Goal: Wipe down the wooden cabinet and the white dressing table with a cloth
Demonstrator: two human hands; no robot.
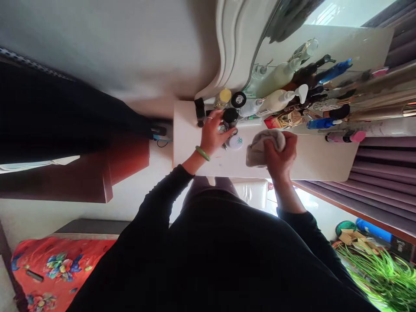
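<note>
My left hand (212, 135), with a green bangle at the wrist, has its thumb and fingers curved around a dark jar with a black lid (230, 115). Part of that jar is hidden by the fingers. A round white lid with a green mark (236, 141) lies just below the thumb. In my right hand (282, 154) is a bunched, greyish-white cloth (260, 149), held over the front of the white dressing table (315, 160).
Along the mirror (354, 43) stand a yellow-lidded jar (223, 97), another black-lidded jar (238, 99), a cream pump bottle (279, 100), a blue bottle (321, 123) and a pink bottle (344, 137). Purple curtains (383, 169) hang at the right.
</note>
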